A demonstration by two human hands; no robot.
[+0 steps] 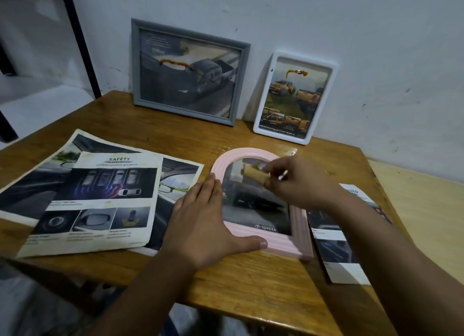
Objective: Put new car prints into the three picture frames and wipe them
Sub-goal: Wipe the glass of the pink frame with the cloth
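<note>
View from above a wooden table point(251, 290) set against a white wall point(326, 22). A pink arched frame point(298, 237) lies flat near the table's centre, w/ a car print under its glass; the word TOYOTA shows along the print's bottom edge.

Left hand point(203, 217) lies flat & spread, palm down, on the frame's left side. Its fingers are straight & together, pointing away from the person, tips reaching the arch's left curve; its thumb runs along the frame's bottom rail, touching it. The hand presses on the frame w/o curling round it.

Right hand point(298, 182) is over the upper right part of the same frame, fingers bent, pinching a small tan wad point(253, 176), maybe cloth or paper; can't tell which. The wad sits on or just above the glass near the top of the arch; contact isn't clear.

So the frame lies between & under both hands: left at its left edge, right over its upper glass.

Two more frames stand leaning on the wall at the back: a grey frame point(136, 59) at left, a white frame point(324, 104) to its right, each w/ a car print & yellow-brown smears on the glass.

Loose brochure pages point(95, 200) lie overlapped on the table left of the left hand. Another brochure point(336, 255) lies right of the pink frame, partly under the right forearm.
</note>
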